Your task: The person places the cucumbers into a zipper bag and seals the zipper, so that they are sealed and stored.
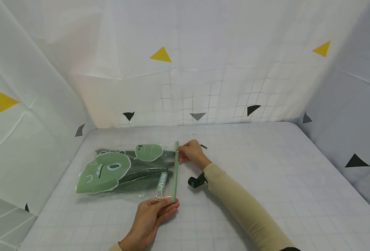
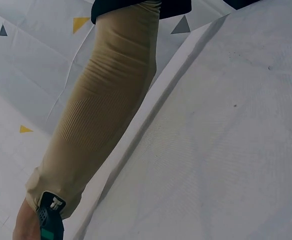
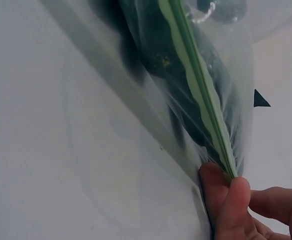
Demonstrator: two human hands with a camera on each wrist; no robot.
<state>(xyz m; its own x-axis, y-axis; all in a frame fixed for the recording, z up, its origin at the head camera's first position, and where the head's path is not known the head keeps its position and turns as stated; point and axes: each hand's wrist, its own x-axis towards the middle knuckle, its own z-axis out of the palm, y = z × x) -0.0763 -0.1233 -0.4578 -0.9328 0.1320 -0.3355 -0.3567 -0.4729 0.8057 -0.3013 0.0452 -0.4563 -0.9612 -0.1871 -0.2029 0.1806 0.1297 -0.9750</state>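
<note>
A clear plastic zip bag [image 1: 147,151] with a green cartoon dinosaur print lies on the table, dark green folded contents showing through it. Along its right edge runs a light green zip strip [image 1: 176,174]. At the near end of that strip, my left hand [image 1: 150,219] pinches the bag's corner between thumb and fingers. The far end is pinched by my right hand [image 1: 192,153]; in the right wrist view its thumb and fingertips [image 3: 238,192] grip the strip's end. The left wrist view misses the left hand and shows the right forearm [image 2: 106,95].
A white gridded cloth covers the table [image 1: 266,167]. Just past the right hand lies a small dark sliver [image 1: 204,146], too small to identify. White sheets [image 1: 204,45] with yellow and dark triangles surround the back and sides. A black camera [image 1: 196,181] sits on the right wrist.
</note>
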